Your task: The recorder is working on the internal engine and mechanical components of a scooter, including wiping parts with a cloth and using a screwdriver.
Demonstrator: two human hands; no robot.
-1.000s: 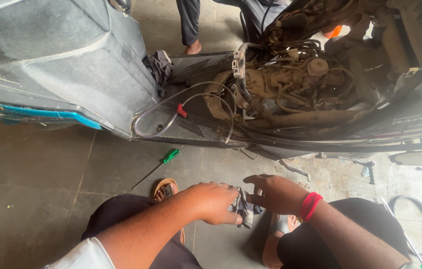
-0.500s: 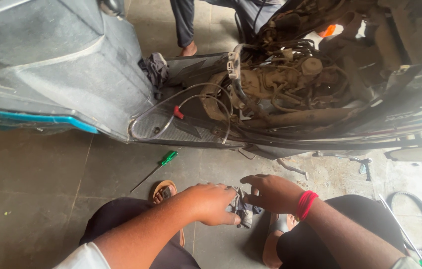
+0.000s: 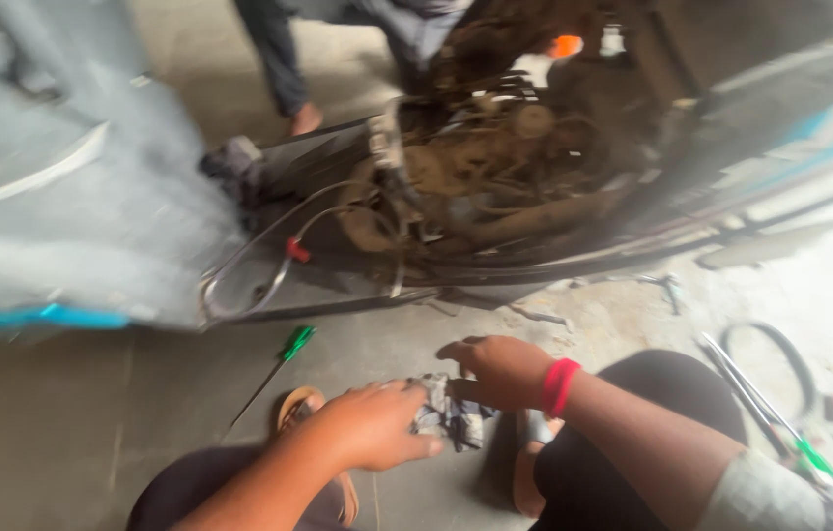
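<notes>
My left hand (image 3: 372,428) and my right hand (image 3: 500,372) meet low in the view, both closed on a small grey metal part (image 3: 448,415) held between them above the floor. The left fingers cover its left side and the right fingers pinch its top right. A red band (image 3: 560,385) circles my right wrist. The picture is blurred, so the part's shape is unclear. My knees in dark trousers sit on either side below the hands.
A scooter lies ahead with its dirty engine (image 3: 495,187) and cables exposed, beside a grey body panel (image 3: 62,197). A green-handled screwdriver (image 3: 284,356) lies on the concrete. Long tools (image 3: 780,423) and a black ring (image 3: 780,359) lie right. Another person's leg (image 3: 288,69) stands behind.
The view has swung and blurred, and the scooter now appears tilted. My hands stay together on the part; my right hand has shifted slightly over its top.
</notes>
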